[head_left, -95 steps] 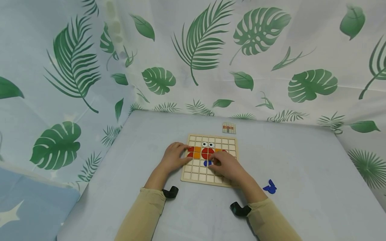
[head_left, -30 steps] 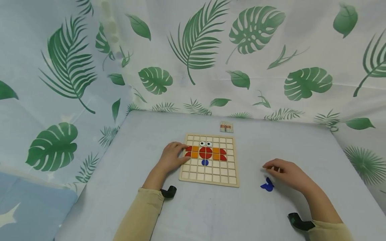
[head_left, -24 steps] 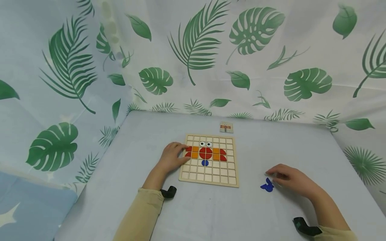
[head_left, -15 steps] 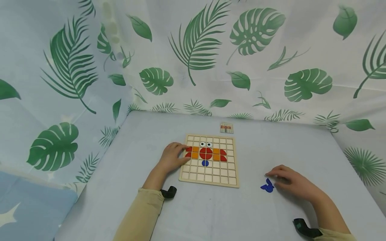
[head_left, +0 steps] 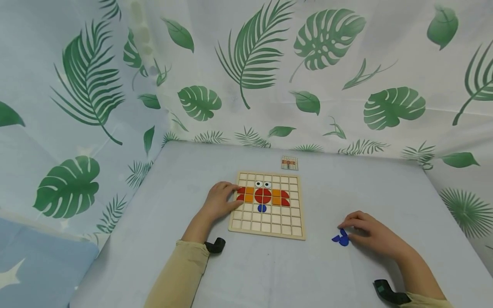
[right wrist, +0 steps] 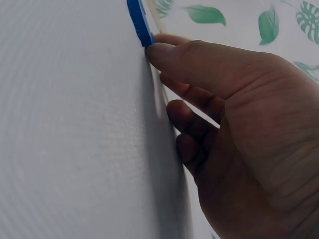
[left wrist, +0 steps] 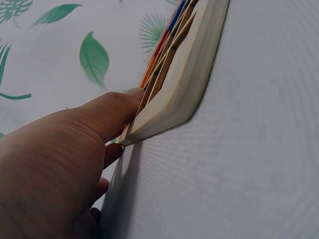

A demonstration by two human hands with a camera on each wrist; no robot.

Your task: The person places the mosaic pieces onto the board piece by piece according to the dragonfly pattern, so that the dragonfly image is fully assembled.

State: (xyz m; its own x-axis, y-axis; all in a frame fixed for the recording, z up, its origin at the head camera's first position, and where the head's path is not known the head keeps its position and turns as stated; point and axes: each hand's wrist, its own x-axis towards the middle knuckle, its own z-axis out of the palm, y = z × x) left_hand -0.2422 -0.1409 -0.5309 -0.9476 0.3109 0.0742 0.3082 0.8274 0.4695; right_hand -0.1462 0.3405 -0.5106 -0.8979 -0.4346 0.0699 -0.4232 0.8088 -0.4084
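A square wooden grid board point(head_left: 269, 229) lies on the table with flat red, orange and blue pieces and two eye pieces set in its cells. My left hand point(head_left: 219, 201) grips its left edge, thumb on top, as the left wrist view also shows. To the right of the board, several blue pieces point(head_left: 344, 241) lie in a small cluster. The thumb and index finger of my right hand point(head_left: 371, 231) pinch the upper petal-like blue piece point(head_left: 343, 232). In the right wrist view, the tip of the thumb point(right wrist: 164, 55) meets the end of a blue piece point(right wrist: 139, 22).
Behind the board lies a small pattern card point(head_left: 289, 163) printed with a similar figure on a grid. The white table point(head_left: 185, 171) ends at a leaf-printed cloth point(head_left: 246, 115) at the back and sides. Each wrist wears a black camera mount point(head_left: 389, 293).
My right hand has left the board, moved right to the blue pieces and closed in on them. The left piece of the cluster has shifted slightly apart. My left hand has stayed on the board.
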